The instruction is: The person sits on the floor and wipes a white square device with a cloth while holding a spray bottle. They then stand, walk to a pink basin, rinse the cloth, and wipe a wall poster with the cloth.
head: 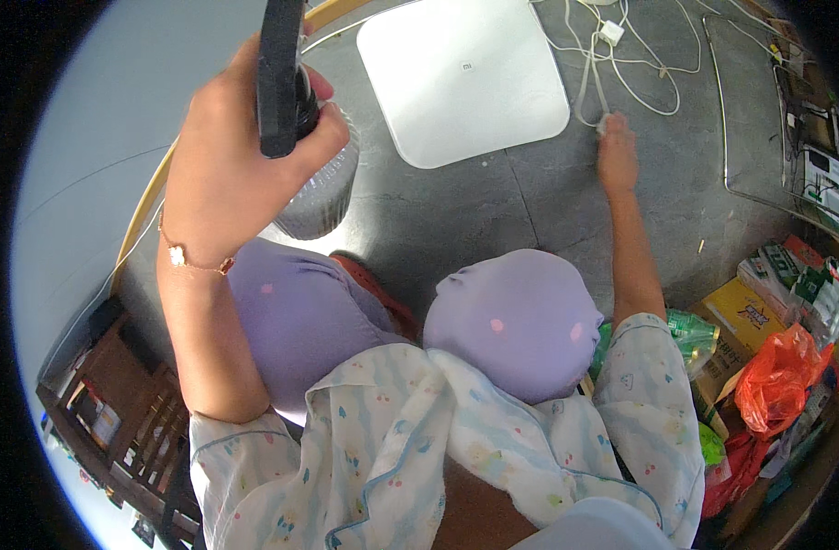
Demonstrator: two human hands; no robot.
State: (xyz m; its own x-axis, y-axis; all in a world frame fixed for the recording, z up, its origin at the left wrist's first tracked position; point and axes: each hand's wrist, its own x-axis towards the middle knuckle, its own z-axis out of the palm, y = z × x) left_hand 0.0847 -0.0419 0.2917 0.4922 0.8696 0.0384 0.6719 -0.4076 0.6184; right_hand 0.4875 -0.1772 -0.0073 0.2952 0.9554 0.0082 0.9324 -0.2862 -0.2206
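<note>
In the head view my left hand (254, 144) is raised at the upper left, its fingers closed around the black part (282, 82) of an upright object. Below that hand is a ribbed, clear container (323, 192); whether it is joined to the black part cannot be told. My right hand (617, 155) reaches down to the grey floor, its fingertips on a small white piece at the end of a white cable (588, 89). Left of this hand lies a flat white scale (461, 82) with rounded corners.
White cables with a white adapter (611, 32) lie tangled beyond my right hand. A metal frame (725, 137) stands on the right. Cardboard boxes (743, 309) and a red plastic bag (780, 385) are at the lower right, a dark wooden piece of furniture (110, 412) at the lower left.
</note>
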